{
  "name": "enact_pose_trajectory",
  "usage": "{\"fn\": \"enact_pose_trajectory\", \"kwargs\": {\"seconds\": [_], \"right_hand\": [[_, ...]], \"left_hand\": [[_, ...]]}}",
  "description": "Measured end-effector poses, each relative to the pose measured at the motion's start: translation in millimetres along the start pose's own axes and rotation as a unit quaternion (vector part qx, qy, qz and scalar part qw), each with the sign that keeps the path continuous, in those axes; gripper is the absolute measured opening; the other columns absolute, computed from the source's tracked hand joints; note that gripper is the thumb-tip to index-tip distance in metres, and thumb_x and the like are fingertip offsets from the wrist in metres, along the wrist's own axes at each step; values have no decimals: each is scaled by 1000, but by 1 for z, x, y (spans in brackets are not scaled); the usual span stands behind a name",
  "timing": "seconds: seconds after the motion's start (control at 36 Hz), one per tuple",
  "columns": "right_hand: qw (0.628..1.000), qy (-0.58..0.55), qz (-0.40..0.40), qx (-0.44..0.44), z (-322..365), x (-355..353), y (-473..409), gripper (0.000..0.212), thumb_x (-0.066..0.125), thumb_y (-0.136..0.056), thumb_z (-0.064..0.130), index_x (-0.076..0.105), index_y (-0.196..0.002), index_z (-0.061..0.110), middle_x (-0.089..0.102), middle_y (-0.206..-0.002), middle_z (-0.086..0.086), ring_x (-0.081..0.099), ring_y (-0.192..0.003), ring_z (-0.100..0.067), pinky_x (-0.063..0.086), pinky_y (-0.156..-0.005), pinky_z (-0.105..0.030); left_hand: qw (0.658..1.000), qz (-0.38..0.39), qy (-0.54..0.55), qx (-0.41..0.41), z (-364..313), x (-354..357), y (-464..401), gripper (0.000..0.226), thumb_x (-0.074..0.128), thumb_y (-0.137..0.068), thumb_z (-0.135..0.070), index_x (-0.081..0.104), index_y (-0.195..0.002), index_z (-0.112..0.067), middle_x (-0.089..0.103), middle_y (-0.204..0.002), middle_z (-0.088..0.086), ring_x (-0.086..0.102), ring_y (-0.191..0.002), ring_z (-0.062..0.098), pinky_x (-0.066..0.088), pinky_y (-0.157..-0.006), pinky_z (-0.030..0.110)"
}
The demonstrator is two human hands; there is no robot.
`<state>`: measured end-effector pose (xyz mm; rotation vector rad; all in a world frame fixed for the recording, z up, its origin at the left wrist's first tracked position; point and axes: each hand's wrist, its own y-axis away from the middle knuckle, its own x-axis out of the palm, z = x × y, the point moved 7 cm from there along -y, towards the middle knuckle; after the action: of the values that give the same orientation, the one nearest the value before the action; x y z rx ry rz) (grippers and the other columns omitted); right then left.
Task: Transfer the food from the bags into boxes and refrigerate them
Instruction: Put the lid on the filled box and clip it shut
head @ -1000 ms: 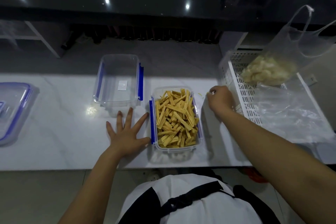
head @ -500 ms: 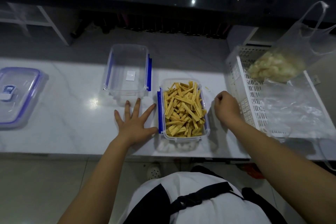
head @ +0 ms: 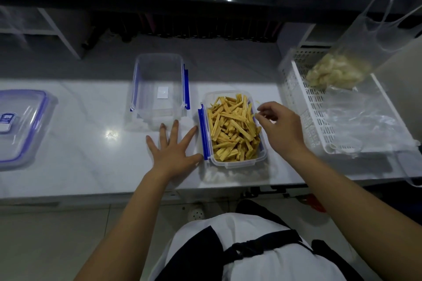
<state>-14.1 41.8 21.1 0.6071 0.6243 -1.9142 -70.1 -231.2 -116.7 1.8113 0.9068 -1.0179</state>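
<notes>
White marble desk: left hand flat, fingers spread, beside clear blue-clipped plastic box of yellow strips; right hand grip pinches a small piece above it.

Clear box w/ blue clips, lid off, full of yellow strips, near counter edge. Empty clear box behind-left. Bag w/ pale chunks leans in white basket.
</notes>
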Motion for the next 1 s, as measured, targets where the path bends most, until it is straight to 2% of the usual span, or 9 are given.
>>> {"fn": "enact_pose_trajectory", "kwargs": {"seconds": [0.06, 0.11, 0.33, 0.44, 0.53, 0.61, 0.67, 0.83, 1.0], "right_hand": [[1000, 15, 21, -10, 9, 8, -1, 9, 72, -87, 15, 72, -95, 18, 70, -85, 4, 66, -86, -16, 55, -78, -38], [999, 21, 34, -14, 11, 14, -1, 11, 73, -86, 14, 73, -97, 17, 71, -85, 4, 66, -87, -18, 55, -81, -42], [996, 40, 75, -16, 6, 23, -32, 13, 73, -86, 17, 73, -99, 21, 71, -88, 6, 65, -88, -15, 53, -83, -36], [988, 55, 142, -34, 8, 34, -40, 21, 75, -86, 22, 73, -107, 21, 71, -91, 9, 64, -91, -13, 49, -83, -30], [991, 12, 130, -2, -1, 25, -43, 21, 72, -88, 19, 73, -108, 26, 69, -92, 15, 62, -87, -3, 47, -79, -23], [997, -22, 72, 20, -7, 9, -34, 20, 64, -92, 20, 71, -110, 27, 69, -105, 14, 63, -96, -6, 50, -83, -27], [992, -42, 110, 50, -12, 4, -40, 26, 63, -94, 26, 67, -120, 27, 66, -121, 10, 61, -110, -13, 50, -91, -34], [979, -16, 202, 35, 14, 1, -14, 57, 60, -93, 50, 42, -145, 38, 34, -159, 5, 29, -146, -19, 28, -115, -43], [925, 138, 325, -142, 79, 45, -10, 75, 30, -83, 77, 20, -151, 47, 11, -166, 9, 2, -153, -20, 6, -120, -50]], "left_hand": [[1000, -2, -3, 1, 0, -1, 0, 85, 29, -73, -90, -40, -120, -71, -32, -163, -4, -36, -146, 31, -22, -109, 68], [1000, -1, -7, 0, 0, -1, 1, 85, 27, -71, -91, -41, -119, -71, -32, -163, -4, -36, -146, 30, -22, -109, 68], [1000, 4, -5, -13, -2, -4, 4, 85, 23, -68, -91, -32, -129, -67, -28, -164, -5, -34, -147, 28, -23, -110, 65], [1000, 9, -5, -20, -3, -3, 12, 83, 26, -74, -87, -25, -136, -65, -27, -164, -7, -33, -148, 24, -22, -112, 63], [1000, 5, 0, -27, -1, 0, 17, 76, 28, -82, -86, -28, -132, -68, -28, -163, -11, -34, -147, 20, -23, -112, 62], [1000, -2, 0, -27, 2, 4, 25, 71, 24, -87, -83, -31, -130, -70, -34, -158, -15, -32, -148, 18, -21, -113, 61], [998, 1, 1, -66, -3, 2, 29, 69, 24, -88, -81, -27, -134, -68, -35, -155, -16, -30, -149, 19, -20, -114, 60], [992, -30, 71, -97, 1, -6, 57, 77, 54, -93, -58, 7, -154, -53, -5, -169, -1, -7, -155, 25, -1, -122, 52], [962, -126, 80, -230, 58, -49, 105, 84, 67, -89, -50, 15, -155, -46, 8, -168, 4, 7, -153, 34, 12, -121, 55]]}}
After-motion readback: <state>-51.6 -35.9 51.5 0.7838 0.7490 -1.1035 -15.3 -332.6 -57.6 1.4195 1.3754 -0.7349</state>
